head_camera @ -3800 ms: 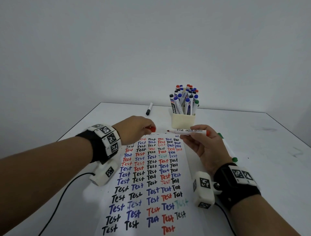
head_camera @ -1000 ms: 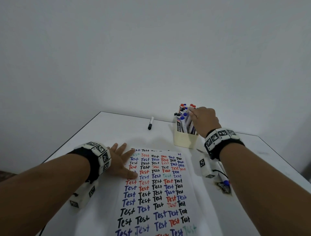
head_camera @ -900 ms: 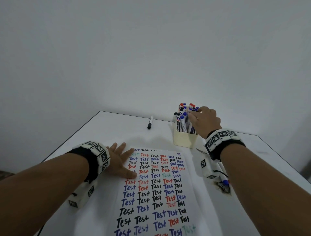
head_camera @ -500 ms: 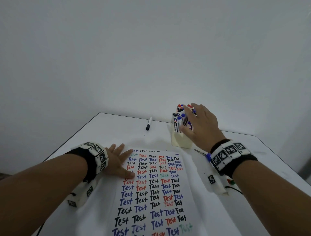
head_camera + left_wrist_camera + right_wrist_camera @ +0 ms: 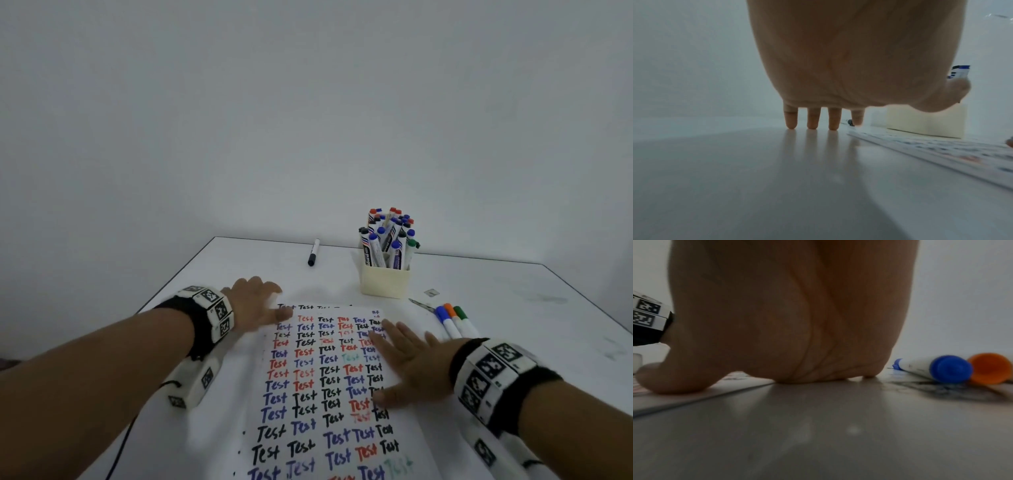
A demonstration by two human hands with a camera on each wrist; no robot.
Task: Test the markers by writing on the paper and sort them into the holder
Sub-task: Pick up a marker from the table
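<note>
The right hand (image 5: 416,368) has left the holder (image 5: 385,281) and now lies flat and empty on the paper (image 5: 325,387), lower centre; the left hand (image 5: 255,303) stays flat, empty. One marker sorted; three markers (image 5: 454,320) wait at right.

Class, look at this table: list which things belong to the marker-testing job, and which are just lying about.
Belongs to the job:
paper
holder
black marker
blue marker
orange marker
green marker

Just lying about:
small square scrap
thin metal piece, too small to identify
</note>
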